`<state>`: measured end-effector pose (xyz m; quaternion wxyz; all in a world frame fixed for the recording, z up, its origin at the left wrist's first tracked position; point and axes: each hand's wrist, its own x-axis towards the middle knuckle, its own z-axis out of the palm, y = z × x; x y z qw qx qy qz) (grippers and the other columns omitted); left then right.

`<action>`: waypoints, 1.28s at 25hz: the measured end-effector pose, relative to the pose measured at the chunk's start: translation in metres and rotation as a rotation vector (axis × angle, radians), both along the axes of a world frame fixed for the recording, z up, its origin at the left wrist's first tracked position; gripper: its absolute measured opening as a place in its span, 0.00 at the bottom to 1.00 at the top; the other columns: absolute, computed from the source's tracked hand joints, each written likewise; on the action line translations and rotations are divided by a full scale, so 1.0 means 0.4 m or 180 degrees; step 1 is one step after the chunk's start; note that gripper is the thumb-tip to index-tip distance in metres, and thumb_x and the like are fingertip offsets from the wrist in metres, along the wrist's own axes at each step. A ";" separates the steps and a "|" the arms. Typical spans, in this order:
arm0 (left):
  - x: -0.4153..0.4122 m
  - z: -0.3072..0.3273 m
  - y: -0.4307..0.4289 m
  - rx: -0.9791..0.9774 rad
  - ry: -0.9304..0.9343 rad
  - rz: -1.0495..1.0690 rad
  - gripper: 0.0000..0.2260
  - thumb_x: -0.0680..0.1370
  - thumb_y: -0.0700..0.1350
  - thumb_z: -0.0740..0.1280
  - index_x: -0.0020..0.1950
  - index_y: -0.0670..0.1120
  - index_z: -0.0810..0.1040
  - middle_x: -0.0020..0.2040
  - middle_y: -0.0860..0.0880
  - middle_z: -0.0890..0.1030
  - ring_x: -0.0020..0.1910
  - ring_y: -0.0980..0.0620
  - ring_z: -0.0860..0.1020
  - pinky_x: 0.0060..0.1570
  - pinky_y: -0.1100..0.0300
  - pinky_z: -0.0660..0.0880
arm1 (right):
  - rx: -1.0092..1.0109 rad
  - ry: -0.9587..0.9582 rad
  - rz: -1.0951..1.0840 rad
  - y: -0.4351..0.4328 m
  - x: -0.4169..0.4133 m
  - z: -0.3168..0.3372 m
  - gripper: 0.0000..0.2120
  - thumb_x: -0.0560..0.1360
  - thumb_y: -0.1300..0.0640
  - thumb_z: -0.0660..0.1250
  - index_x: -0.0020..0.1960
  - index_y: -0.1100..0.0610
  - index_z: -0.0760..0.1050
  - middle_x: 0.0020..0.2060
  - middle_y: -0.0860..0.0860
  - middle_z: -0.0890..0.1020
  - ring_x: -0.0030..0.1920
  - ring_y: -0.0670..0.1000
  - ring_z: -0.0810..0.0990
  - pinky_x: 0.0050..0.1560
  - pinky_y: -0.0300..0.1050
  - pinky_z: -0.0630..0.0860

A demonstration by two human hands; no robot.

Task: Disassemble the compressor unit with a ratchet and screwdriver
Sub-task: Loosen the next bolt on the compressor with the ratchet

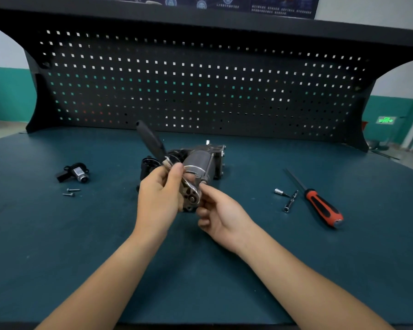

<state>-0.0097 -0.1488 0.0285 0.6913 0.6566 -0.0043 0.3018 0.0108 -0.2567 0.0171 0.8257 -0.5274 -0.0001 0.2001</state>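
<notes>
Head view. The grey metal cylindrical compressor unit [200, 163] lies near the middle of the dark teal bench mat [57, 246], its length running toward the black perforated back panel [200, 79]. The left hand [160, 196] is closed around the chrome ratchet [188, 189] just behind its head, the black handle slanting up and to the left. The right hand [219, 210] pinches at the ratchet head and the end of a long side bolt; what its fingertips grip cannot be told.

Toward the right edge lie a red-and-black-handled screwdriver [323, 207] and two small chrome sockets with an extension bar [287, 200]. Toward the left edge sit a removed black-and-silver fitting [75, 173] and two loose screws [70, 192].

Risk: the socket may sit askew on the bolt and slip, rounding the head or jolting the unit, which nothing clamps. A freed bolt could roll off the mat.

The near edge and both front corners are open; the handle has free swing on the left.
</notes>
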 end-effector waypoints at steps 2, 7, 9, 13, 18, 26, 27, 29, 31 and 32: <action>-0.002 -0.003 -0.005 0.0243 -0.0127 -0.0071 0.10 0.79 0.43 0.63 0.37 0.49 0.76 0.32 0.52 0.80 0.20 0.61 0.68 0.24 0.68 0.66 | -0.0103 -0.0082 -0.0083 0.001 0.000 -0.001 0.09 0.77 0.54 0.63 0.38 0.52 0.72 0.23 0.45 0.70 0.19 0.41 0.64 0.21 0.33 0.57; -0.010 -0.011 -0.006 0.2831 -0.1500 -0.0206 0.06 0.72 0.46 0.69 0.41 0.44 0.81 0.34 0.62 0.76 0.35 0.68 0.72 0.38 0.75 0.68 | -0.0356 -0.0034 -0.0244 -0.002 0.004 -0.009 0.14 0.77 0.61 0.57 0.33 0.53 0.70 0.19 0.45 0.67 0.18 0.41 0.61 0.21 0.33 0.55; -0.009 0.001 0.004 0.2136 -0.1150 -0.0234 0.04 0.72 0.44 0.69 0.38 0.47 0.78 0.31 0.61 0.78 0.29 0.67 0.72 0.32 0.76 0.67 | -0.0250 0.0007 -0.0135 -0.006 0.003 -0.006 0.16 0.76 0.56 0.62 0.29 0.52 0.72 0.20 0.45 0.67 0.19 0.42 0.62 0.20 0.33 0.56; 0.005 0.013 0.020 0.0312 -0.0129 -0.0253 0.07 0.79 0.40 0.62 0.42 0.46 0.77 0.28 0.58 0.80 0.19 0.60 0.68 0.23 0.70 0.67 | 0.0036 0.0150 0.0129 -0.008 0.001 0.008 0.15 0.76 0.52 0.63 0.32 0.53 0.71 0.21 0.45 0.68 0.18 0.42 0.63 0.18 0.33 0.58; -0.025 -0.006 0.001 0.2053 -0.0923 -0.0183 0.04 0.75 0.43 0.67 0.44 0.53 0.78 0.34 0.55 0.80 0.29 0.65 0.72 0.34 0.75 0.69 | -0.0258 0.0092 0.0020 -0.013 0.004 0.002 0.15 0.77 0.56 0.62 0.31 0.53 0.69 0.19 0.44 0.67 0.17 0.41 0.61 0.19 0.32 0.54; -0.005 0.002 0.019 0.0349 -0.0165 -0.0217 0.07 0.79 0.40 0.63 0.42 0.49 0.74 0.34 0.57 0.82 0.21 0.60 0.73 0.25 0.69 0.71 | -0.0064 0.0114 0.0220 -0.020 -0.002 0.011 0.15 0.76 0.53 0.60 0.31 0.52 0.68 0.21 0.45 0.66 0.19 0.43 0.61 0.19 0.34 0.56; 0.001 0.002 0.024 0.0214 -0.0002 -0.0181 0.06 0.79 0.41 0.62 0.43 0.49 0.73 0.34 0.56 0.83 0.21 0.60 0.74 0.24 0.68 0.71 | -0.0023 0.0111 0.0214 -0.020 -0.003 0.012 0.14 0.77 0.54 0.60 0.32 0.52 0.67 0.21 0.45 0.66 0.19 0.43 0.61 0.19 0.33 0.56; 0.001 0.000 0.025 0.0398 -0.0011 -0.0138 0.07 0.79 0.41 0.63 0.43 0.51 0.73 0.35 0.53 0.82 0.22 0.60 0.74 0.25 0.68 0.71 | -0.0033 0.0075 0.0222 -0.019 -0.005 0.011 0.14 0.78 0.55 0.60 0.33 0.52 0.67 0.21 0.45 0.66 0.18 0.42 0.61 0.19 0.33 0.56; -0.012 -0.006 0.018 0.1167 -0.0428 -0.0005 0.09 0.77 0.42 0.66 0.42 0.55 0.73 0.33 0.52 0.79 0.24 0.61 0.74 0.28 0.68 0.71 | -0.0100 0.0025 0.0211 -0.020 -0.004 0.005 0.17 0.78 0.55 0.61 0.30 0.52 0.70 0.20 0.44 0.66 0.18 0.41 0.61 0.19 0.32 0.56; -0.017 -0.010 0.015 0.1743 -0.0731 0.0040 0.09 0.76 0.42 0.67 0.42 0.56 0.73 0.33 0.53 0.78 0.27 0.61 0.74 0.31 0.67 0.72 | -0.0145 0.0017 0.0163 -0.023 -0.003 0.003 0.19 0.77 0.55 0.61 0.27 0.52 0.72 0.20 0.44 0.66 0.18 0.41 0.60 0.19 0.32 0.56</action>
